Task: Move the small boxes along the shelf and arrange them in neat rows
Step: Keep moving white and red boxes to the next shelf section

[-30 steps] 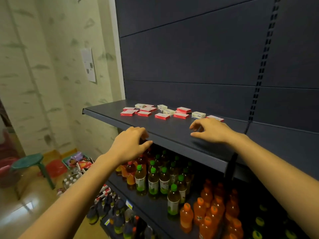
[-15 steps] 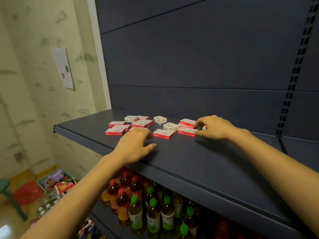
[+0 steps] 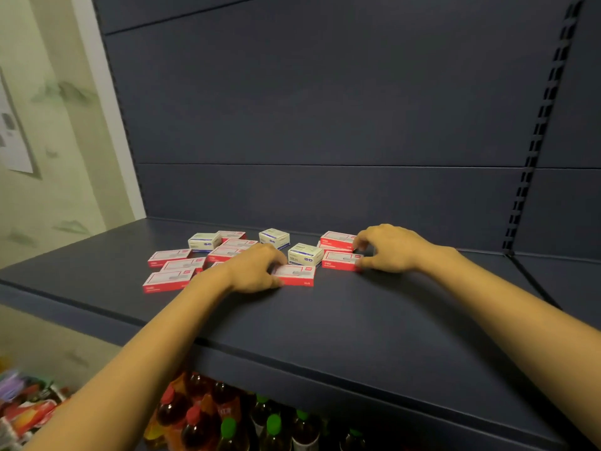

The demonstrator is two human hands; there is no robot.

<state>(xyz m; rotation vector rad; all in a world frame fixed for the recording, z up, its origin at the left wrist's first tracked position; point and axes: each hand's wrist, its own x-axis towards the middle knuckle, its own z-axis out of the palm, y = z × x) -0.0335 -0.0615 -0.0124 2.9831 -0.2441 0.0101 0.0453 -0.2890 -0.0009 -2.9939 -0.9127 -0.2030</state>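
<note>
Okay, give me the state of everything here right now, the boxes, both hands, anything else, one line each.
left hand, pinches the front red box
front red box, closed, flat on the shelf
right hand, curled, fingertips at the right red boxes, grip unclear
white boxes, three, closed, scattered among the red ones
left red boxes, flat, loosely grouped, not in straight rows
bottles, upright, capped, below the shelf

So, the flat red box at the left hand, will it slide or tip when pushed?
It probably slides: the red box lies on its broad face on the smooth shelf. Tipping seems unlikely, as it is low. Its crisp edges suggest stiff card.
</note>
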